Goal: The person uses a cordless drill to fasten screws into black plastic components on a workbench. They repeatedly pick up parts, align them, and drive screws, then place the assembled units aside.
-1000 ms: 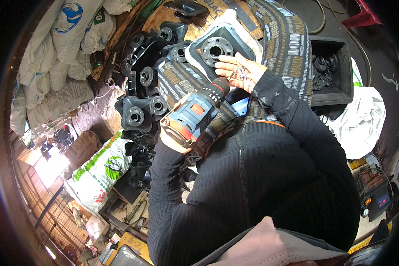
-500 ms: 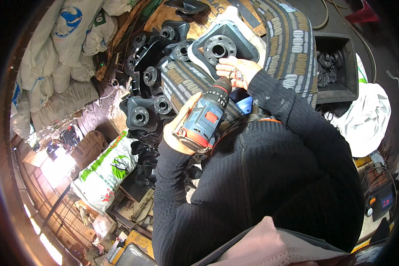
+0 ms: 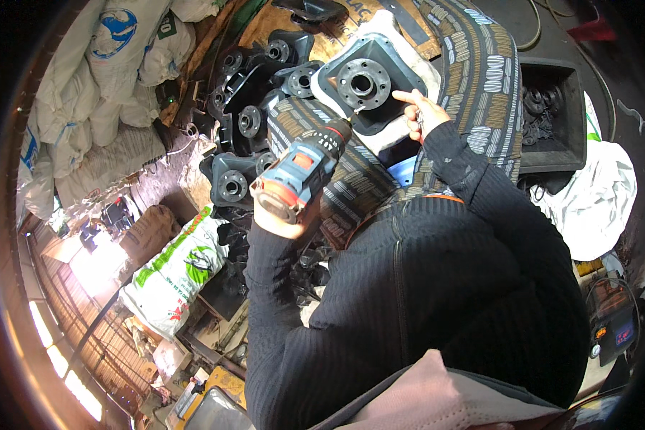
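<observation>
My left hand (image 3: 283, 221) is wrapped round the grip of a blue-grey cordless drill (image 3: 302, 170) with red accents. The drill's black chuck points up toward a black square housing (image 3: 364, 82) with a round, holed flange in its centre. This housing lies in a white padded holder (image 3: 421, 68) between my legs. My right hand (image 3: 424, 116) is just right of the housing, its index finger stretched toward the flange. Its other fingers are curled round small shiny metal pieces, possibly screws, mostly hidden by the fingers.
Several similar black flanged housings (image 3: 231, 186) are piled at the left. At the right stands a black bin (image 3: 552, 150) holding small dark parts, beside a white sack (image 3: 598, 193). White sacks (image 3: 107, 79) are stacked at the far left. A cardboard sheet (image 3: 265, 25) lies beyond.
The drill has moved back and left, away from my right hand. My right hand has drawn off to the right, its open fingers now curled with the index finger out.
</observation>
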Motion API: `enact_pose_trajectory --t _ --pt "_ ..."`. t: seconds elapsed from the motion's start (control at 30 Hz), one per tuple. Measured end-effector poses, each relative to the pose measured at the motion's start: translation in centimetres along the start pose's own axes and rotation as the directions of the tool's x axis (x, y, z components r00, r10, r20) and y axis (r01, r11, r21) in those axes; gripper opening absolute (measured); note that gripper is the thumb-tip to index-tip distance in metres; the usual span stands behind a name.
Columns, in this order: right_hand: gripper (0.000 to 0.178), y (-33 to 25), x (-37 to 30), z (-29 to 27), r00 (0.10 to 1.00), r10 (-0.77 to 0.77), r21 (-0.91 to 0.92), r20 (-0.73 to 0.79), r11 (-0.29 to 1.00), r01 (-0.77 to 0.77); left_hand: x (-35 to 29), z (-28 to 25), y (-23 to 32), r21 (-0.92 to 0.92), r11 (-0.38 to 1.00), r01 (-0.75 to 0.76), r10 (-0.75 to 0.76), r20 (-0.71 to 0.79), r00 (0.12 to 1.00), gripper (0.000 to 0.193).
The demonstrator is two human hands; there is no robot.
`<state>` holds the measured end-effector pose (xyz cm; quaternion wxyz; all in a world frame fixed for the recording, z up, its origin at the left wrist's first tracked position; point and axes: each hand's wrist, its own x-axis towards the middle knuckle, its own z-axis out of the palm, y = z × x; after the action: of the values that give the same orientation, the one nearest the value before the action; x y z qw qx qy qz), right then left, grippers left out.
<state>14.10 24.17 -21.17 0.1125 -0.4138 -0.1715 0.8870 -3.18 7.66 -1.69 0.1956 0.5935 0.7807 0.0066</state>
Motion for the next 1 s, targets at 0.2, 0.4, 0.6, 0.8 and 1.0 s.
enact_pose_trajectory --t 0.2,0.4,0.6,0.8,1.0 --pt "0.035 -1.2 1.4 0.4 0.994 -0.104 0.076 0.034 0.992 0.101 0.9 2.9 -3.7 0.13 0.982 -0.139 0.134 0.048 0.99 0.039" --pt "0.032 -2.2 2.0 1.1 0.987 -0.155 0.083 -0.045 0.984 0.158 2.9 0.7 -1.3 -0.002 1.0 0.006 -0.006 0.178 0.984 0.04" --pt "0.03 -2.5 1.8 2.1 0.982 -0.186 -0.024 0.021 0.982 0.187 4.5 -0.3 -1.6 -0.045 0.987 0.156 -0.132 0.338 0.932 0.037" --pt "0.03 -2.8 2.3 2.5 0.997 -0.042 -0.025 0.059 0.999 0.044 4.8 1.8 -3.0 -0.6 0.645 0.474 -0.316 0.355 0.88 0.043" --pt "0.029 -3.0 2.3 2.6 1.0 -0.003 0.066 0.022 0.998 0.002 6.9 0.9 -1.8 -0.839 0.121 0.531 -0.135 0.516 0.846 0.041"
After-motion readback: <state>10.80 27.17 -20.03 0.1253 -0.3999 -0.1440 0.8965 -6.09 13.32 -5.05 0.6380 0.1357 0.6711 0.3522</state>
